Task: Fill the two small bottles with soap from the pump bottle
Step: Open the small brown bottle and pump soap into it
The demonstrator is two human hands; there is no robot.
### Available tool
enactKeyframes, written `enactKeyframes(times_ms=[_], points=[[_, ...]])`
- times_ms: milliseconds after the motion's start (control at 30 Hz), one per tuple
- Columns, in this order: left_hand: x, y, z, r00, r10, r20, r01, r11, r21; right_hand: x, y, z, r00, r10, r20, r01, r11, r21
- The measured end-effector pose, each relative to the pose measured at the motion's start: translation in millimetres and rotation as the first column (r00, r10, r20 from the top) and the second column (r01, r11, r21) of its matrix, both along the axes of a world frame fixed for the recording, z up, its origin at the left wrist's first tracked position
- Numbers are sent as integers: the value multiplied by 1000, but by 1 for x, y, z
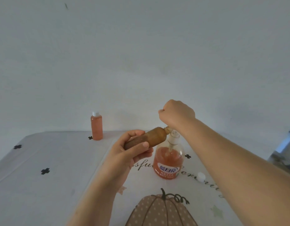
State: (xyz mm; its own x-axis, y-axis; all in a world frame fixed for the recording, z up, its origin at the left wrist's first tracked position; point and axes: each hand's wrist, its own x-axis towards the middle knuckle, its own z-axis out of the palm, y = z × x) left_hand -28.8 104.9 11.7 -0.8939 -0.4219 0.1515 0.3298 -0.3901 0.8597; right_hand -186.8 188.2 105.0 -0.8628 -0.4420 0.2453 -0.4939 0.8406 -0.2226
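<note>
One bottle full, one to finish: keep the neck at the spout

Your left hand [124, 154] has its fingers [134, 133] and thumb curled round the lower half of the small bottle [155, 136]. The bottle lies nearly level in the air, with its open neck touching the pump head [173, 136]. Hold it firm but do not squeeze; I judge that a soft wall would push the soap back out.

Your right hand [176, 115] is above the pump head with the fingers curled in. It shows only its back, so I cannot tell if the fingers press the head or hold something. Press slowly and fully down, then let the head rise before the next stroke. Keep the bottom of the small bottle a little lower than its neck, so the soap runs inside.

The pump bottle [168, 162] stands on the table [43, 152], about half full, and no hand holds its body. Push straight down, or it can tip. The white cap [201, 176] lies near on your right side, ready for closing. The second small bottle [96, 126] stands capped and full, well apart at the far edge.
</note>
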Motion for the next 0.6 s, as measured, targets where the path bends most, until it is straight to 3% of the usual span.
enactKeyframes(times_ms=[600], points=[[-4, -7, -5, 998, 8, 57, -6, 999, -45, -9, -3, -18, 996, -48, 81, 51, 998, -31]])
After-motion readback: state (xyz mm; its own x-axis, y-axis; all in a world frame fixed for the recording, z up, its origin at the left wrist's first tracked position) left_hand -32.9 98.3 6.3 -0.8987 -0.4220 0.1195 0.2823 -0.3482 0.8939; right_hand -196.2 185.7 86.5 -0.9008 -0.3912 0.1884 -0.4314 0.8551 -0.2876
